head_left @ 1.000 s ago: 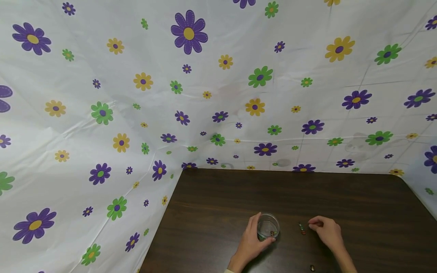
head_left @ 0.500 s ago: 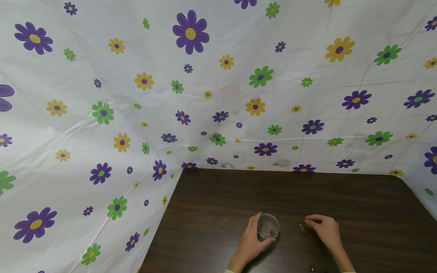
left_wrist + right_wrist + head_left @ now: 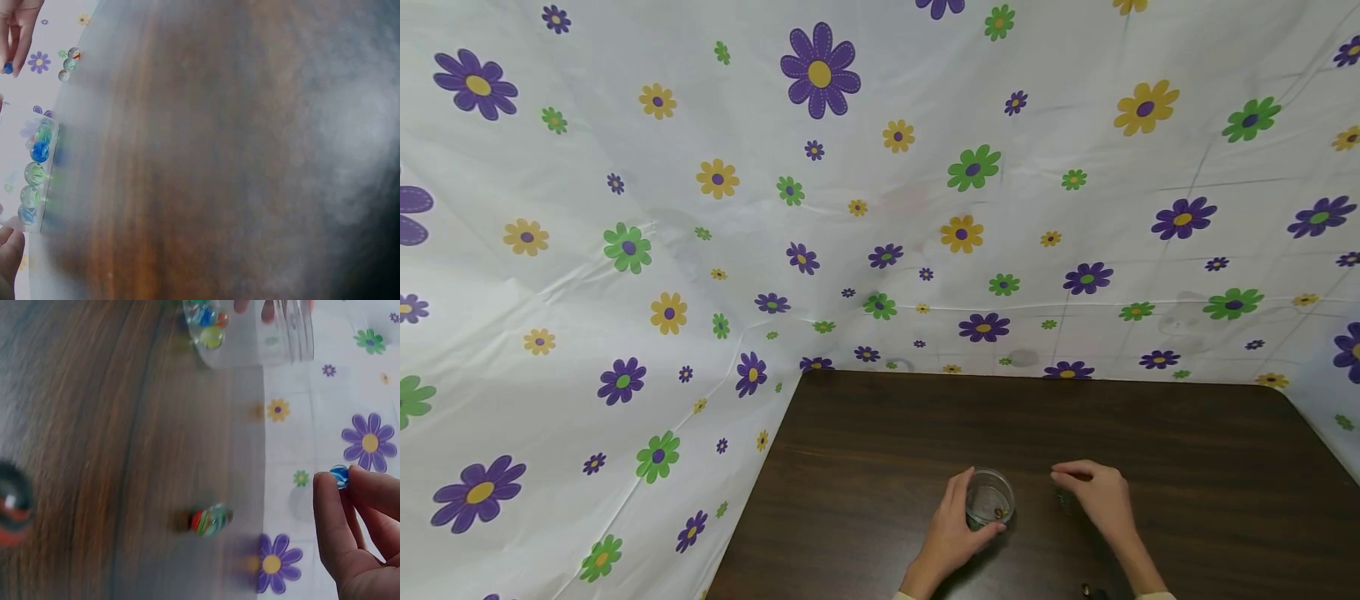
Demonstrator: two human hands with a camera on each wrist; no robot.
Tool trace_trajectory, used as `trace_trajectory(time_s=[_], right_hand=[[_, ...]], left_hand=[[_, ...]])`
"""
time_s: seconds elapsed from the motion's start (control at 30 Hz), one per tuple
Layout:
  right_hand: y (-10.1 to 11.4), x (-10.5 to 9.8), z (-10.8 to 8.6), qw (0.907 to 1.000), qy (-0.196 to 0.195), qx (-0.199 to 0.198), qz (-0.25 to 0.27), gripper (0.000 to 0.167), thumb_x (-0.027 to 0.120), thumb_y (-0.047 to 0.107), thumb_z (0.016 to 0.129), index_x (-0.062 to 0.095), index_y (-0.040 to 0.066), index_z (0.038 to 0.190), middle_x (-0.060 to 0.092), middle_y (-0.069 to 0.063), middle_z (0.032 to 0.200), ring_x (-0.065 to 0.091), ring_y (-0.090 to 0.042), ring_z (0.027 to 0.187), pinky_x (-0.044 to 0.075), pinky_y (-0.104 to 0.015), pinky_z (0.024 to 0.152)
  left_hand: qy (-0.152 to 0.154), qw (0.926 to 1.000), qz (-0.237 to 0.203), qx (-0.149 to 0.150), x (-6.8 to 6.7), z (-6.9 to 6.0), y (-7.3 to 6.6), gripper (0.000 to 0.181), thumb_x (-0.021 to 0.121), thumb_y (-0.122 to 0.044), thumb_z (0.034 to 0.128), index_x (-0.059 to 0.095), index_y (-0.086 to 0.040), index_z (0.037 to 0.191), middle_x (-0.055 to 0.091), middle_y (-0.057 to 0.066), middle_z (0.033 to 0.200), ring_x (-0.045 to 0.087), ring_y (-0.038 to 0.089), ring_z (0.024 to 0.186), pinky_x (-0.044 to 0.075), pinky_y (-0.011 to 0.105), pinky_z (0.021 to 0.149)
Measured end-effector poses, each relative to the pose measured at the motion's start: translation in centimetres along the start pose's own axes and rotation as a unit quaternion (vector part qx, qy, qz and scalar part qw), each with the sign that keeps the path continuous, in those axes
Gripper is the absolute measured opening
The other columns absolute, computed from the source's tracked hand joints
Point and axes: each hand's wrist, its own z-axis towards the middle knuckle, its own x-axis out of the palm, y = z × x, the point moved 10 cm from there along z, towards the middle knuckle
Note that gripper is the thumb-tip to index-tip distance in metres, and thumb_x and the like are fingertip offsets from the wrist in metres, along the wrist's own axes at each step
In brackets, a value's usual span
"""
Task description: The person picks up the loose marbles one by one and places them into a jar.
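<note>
the table [image 3: 865, 467] has a dark wood-grain top, smooth, with a soft gloss where light falls. the hanging sheet [image 3: 887, 175] is creased and faintly shiny, cloth or plastic, too alike to tell. the jar [image 3: 250, 347] is clear and smooth, of glass or plastic, hard to tell which. the blue marble [image 3: 339, 477], jarred marbles [image 3: 35, 174] and loose marbles [image 3: 69, 64] look like polished, glossy glass.

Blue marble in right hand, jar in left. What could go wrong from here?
1. The right hand only pinches the blue marble; being round, it could slip and roll across the table.
2. Loose marbles lie near that hand with no visible barrier around them; a brush might scatter them.
3. Only the left hand steadies the jar; a jolt might tip it and spill the marbles inside.
</note>
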Motion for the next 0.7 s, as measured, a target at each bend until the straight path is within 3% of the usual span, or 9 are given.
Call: trace_trajectory(time_s=[0.13, 0.3, 0.47, 0.7], right_hand=[[1.0, 0.6, -0.1, 0.9999, -0.007, -0.010, 0.012, 0.021, 0.082, 0.024, 0.091, 0.082, 0.006, 0.101, 0.077, -0.011, 0.103, 0.069, -0.016, 0.083, 0.053, -0.028, 0.069], [2.8, 1.7, -0.3, 0.9979, -0.020, -0.054, 0.029, 0.012, 0.085, 0.019, 0.088, 0.083, 0.010, 0.095, 0.078, -0.006, 0.096, 0.064, -0.004, 0.078, 0.051, -0.024, 0.066], [4.4, 3.0, -0.6, 0.9938, -0.018, -0.101, 0.041, 0.006, 0.084, 0.012, 0.087, 0.083, 0.011, 0.092, 0.077, 0.001, 0.092, 0.067, -0.004, 0.083, 0.053, -0.024, 0.072], [5.4, 5.0, -1.0, 0.9912, 0.003, -0.115, 0.066, 0.008, 0.085, 0.006, 0.085, 0.082, 0.013, 0.088, 0.076, 0.005, 0.090, 0.068, -0.005, 0.085, 0.055, -0.023, 0.075]], left_hand=[[-0.001, 1.0000, 0.001, 0.004, 0.0, 0.0, 0.0, 0.088, 0.081, -0.048, 0.0894, 0.038, -0.010, 0.157, 0.049, 0.003, 0.149, 0.059, 0.025, 0.125, 0.055, 0.039, 0.093], [0.003, 1.0000, -0.003, -0.001, 0.1, 0.1, 0.1, 0.088, 0.080, -0.048, 0.0897, 0.038, -0.010, 0.157, 0.048, 0.003, 0.149, 0.059, 0.024, 0.125, 0.054, 0.039, 0.093], [0.008, 0.9999, -0.001, -0.007, 0.3, 0.1, 0.3, 0.088, 0.078, -0.050, 0.0907, 0.036, -0.012, 0.158, 0.048, 0.002, 0.150, 0.059, 0.024, 0.125, 0.054, 0.039, 0.093], [0.011, 0.9999, -0.011, -0.003, 0.2, 0.0, 0.1, 0.086, 0.077, -0.049, 0.0920, 0.036, -0.011, 0.158, 0.048, 0.003, 0.149, 0.060, 0.023, 0.121, 0.055, 0.037, 0.090]])
